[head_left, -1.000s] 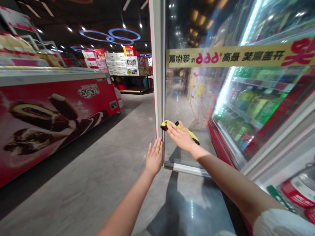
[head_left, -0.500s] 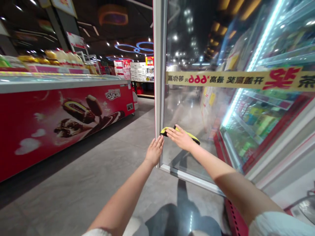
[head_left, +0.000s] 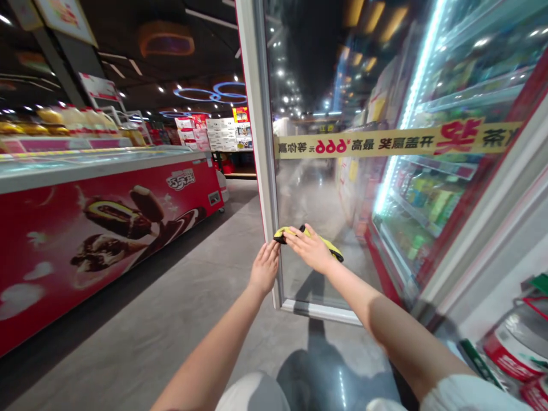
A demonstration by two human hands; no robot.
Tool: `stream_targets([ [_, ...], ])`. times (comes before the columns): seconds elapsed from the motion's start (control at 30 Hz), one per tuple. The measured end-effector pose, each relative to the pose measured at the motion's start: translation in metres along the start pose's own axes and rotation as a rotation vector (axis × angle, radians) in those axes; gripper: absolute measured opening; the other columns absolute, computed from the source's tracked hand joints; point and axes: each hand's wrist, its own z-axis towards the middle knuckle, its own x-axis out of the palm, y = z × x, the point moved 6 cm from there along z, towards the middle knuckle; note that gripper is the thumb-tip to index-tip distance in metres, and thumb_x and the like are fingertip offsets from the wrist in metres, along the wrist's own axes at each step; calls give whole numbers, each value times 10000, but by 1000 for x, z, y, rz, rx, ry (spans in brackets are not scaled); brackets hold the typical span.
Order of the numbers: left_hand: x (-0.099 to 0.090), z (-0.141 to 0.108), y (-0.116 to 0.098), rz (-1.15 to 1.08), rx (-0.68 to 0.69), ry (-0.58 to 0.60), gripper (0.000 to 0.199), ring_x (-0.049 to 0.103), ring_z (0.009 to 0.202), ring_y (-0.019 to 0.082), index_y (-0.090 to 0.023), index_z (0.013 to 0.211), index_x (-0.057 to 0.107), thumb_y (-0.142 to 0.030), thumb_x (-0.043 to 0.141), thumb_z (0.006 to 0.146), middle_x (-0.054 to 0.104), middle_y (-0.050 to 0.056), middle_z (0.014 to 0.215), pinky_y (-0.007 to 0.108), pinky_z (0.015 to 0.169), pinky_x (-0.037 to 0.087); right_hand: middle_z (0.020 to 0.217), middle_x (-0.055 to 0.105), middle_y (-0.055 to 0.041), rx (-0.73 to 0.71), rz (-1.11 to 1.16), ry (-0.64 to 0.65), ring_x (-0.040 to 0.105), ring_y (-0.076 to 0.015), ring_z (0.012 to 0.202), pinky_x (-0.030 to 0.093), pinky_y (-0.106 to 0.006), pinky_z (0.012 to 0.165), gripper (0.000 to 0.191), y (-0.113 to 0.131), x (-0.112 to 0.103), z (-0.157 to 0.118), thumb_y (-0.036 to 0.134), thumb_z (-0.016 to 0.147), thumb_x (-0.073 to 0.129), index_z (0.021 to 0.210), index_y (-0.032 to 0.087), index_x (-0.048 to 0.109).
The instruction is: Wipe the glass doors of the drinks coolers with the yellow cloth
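The cooler door (head_left: 325,188) stands swung open w/ its free edge toward the person, so both hands work it from opposite sides. The left hand (head_left: 264,268) lies flat against the door's white frame (head_left: 262,165) low on the outer edge, fingers straight and together, gripping nothing; judging by the pose, it braces the door so it won't swing under pressure. The right hand (head_left: 311,249) is spread palm-down on the glass w/ a yellow cloth (head_left: 331,249) pinned underneath, not clenched, more a flat press that keeps the cloth tight to the pane.

Cloth sits low on the glass, just inside the frame: its left tip pokes out past the right fingertips, nearly touching the left hand; the rest trails right from under the palm. A yellow banner (head_left: 398,142) crosses the glass well above both hands. A red freezer (head_left: 107,211) stands well apart, across the aisle to the left.
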Motion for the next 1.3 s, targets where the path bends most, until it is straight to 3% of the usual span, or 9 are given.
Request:
stream_targets([
  [0.1,-7,1,-1,-5,27,-26,621,239,1558,184,-51,1559,336,-102,301,941,305,129,1650,407,1286,226,1596,460,-50,210,-32,-34,291,-218,1546,146,-610,1275,570,-22,-15,-18,93,972,456,1515,265,459],
  [0.2,-10,8,-6,-3,72,-61,663,183,1573,202,-50,1586,247,-99,322,929,204,127,1678,424,1286,221,1570,488,-120,388,-79,0,297,-260,1542,112,-672,1247,599,-23,-8,-53,70,943,481,1519,236,459],
  [0.4,-2,19,-7,9,145,-48,699,190,1573,210,-57,1585,262,-166,412,911,201,120,1681,389,1276,232,1526,556,-10,185,-76,63,383,-195,1492,77,-553,1294,493,2,19,-64,102,963,476,1409,287,579],
  [0.6,0,17,-5,-60,136,-134,777,190,1574,210,-71,1606,184,-138,432,873,204,120,1683,405,1278,226,1466,593,-149,753,-154,-5,319,-354,1519,147,-684,1224,573,-16,5,-87,80,921,507,1476,219,533],
  [0.8,-3,21,-22,-119,203,-248,787,209,1570,215,-77,1615,130,-118,410,880,223,128,1684,408,1272,248,1542,535,-52,481,-62,68,350,-267,1505,183,-619,1238,570,2,21,-64,105,958,494,1478,340,514],
  [0.9,-2,25,-27,-125,212,-218,794,210,1570,241,-78,1615,148,-123,439,877,223,140,1685,427,1264,268,1527,548,-72,669,-102,4,312,-301,1524,195,-643,1218,581,-17,9,-71,98,964,472,1495,332,499],
  [1.0,-4,27,-33,-143,175,-219,781,196,1573,264,-63,1611,157,-128,441,887,201,158,1686,465,1263,269,1501,559,-137,945,-147,-23,307,-357,1521,342,-586,1145,564,-19,7,-97,76,953,449,1482,255,532],
  [1.13,-10,30,-58,-156,271,-235,734,190,1574,250,-53,1606,170,-158,418,923,201,149,1684,444,1266,266,1448,608,-117,840,-63,52,321,-316,1517,374,-527,1134,573,-4,13,-102,55,951,433,1473,267,537],
  [1.3,-9,39,-75,-178,297,-210,741,174,1576,256,-48,1603,170,-164,425,917,195,157,1680,456,1268,261,1450,602,-110,881,-124,-24,312,-333,1515,208,-651,1208,547,-35,-12,-113,92,966,427,1476,263,528],
])
